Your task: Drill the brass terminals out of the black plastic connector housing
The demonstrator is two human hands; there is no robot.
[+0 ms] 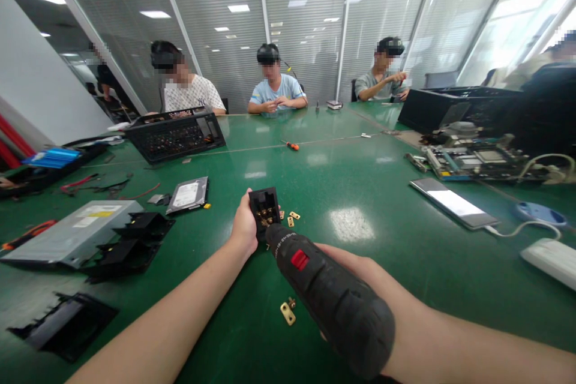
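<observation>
Presently: one green table (315,174); one power drill (330,300), right hand (380,279) wrapped round it, nose at the black box (262,199), contact unclear; said box, above the table's near side, clasped in the left hand (244,225). Work appears partway: brass pieces (270,216) inside, brass plates (288,314) loose outside. Around, apart: computer case (177,135), metal drive (85,231), phone (452,204), hard disk (188,195), screwdriver (292,146). Obstruction: drill hides the box's lower corner.

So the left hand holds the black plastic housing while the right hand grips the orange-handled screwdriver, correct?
No: the head view shows the right hand gripping a black power drill. The left hand does hold the black plastic housing.
</observation>
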